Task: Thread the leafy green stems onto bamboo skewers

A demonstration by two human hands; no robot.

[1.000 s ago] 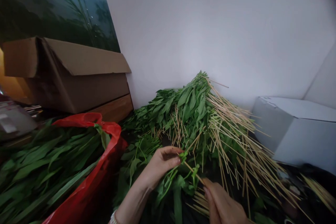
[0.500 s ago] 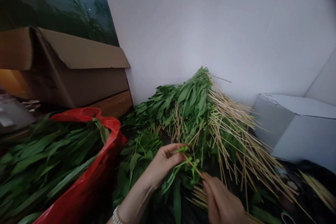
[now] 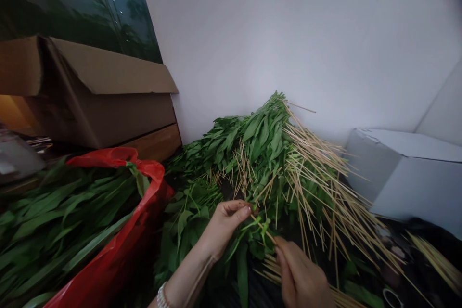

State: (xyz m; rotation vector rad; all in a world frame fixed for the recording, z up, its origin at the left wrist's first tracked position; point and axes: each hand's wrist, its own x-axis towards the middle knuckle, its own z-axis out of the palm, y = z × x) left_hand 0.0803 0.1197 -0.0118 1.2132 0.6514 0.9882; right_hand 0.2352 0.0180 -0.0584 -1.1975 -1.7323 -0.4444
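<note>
My right hand (image 3: 301, 274) is closed on a thin wooden skewer (image 3: 269, 236), which slants up and left toward my other hand. Green leafy stems (image 3: 266, 226) are threaded on it, their leaves hanging below. At the skewer's far end, the thumb and fingers of my left hand (image 3: 225, 224) pinch a green stem; the tip is hidden by the fingers. Just behind, a heap of skewered leaves (image 3: 265, 127) leans against the wall, its many bare sticks (image 3: 321, 154) fanning out to the right.
On the left, a red plastic bag (image 3: 155, 173) holds long loose leaves (image 3: 39, 216). An open cardboard box (image 3: 130, 110) stands behind it. A white box (image 3: 422, 178) sits at the right, with more loose skewers (image 3: 433, 260) in front. Black plastic lies beneath the work.
My left hand's fingers have closed down on the stem at the skewer's end, covering more of it. My right hand has shifted slightly left. The view has moved a little.
</note>
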